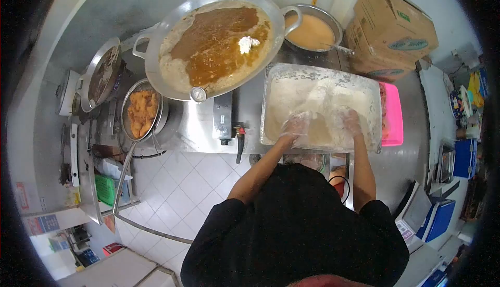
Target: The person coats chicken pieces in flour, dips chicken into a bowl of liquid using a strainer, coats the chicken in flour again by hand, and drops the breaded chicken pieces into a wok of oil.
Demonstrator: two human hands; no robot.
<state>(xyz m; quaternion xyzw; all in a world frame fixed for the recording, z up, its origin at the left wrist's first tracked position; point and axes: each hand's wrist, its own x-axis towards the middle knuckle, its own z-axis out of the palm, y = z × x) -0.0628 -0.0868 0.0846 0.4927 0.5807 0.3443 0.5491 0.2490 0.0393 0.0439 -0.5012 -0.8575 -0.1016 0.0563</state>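
Note:
My left hand [296, 125] and my right hand [347, 121], both in clear, flour-dusted plastic gloves, are down in a metal tray [376, 92] of white flour [284, 92]. Flour covers much of the fingers, so their closure and anything inside them cannot be made out. Ahead of the hands the flour rises in uneven mounds, one of them long and pale [316, 98]. Against the tray's right side sits a bright pink tub [394, 114] holding reddish pieces, partly hidden.
A large two-handled wok [156, 73] of bubbling brown oil holds a white floury lump [249, 44] and a dial thermometer [198, 94]. Behind the tray are a bowl of orange liquid [311, 31] and cardboard boxes [390, 32]. Leftward, a long-handled strainer [125, 116] carries fried pieces [141, 112].

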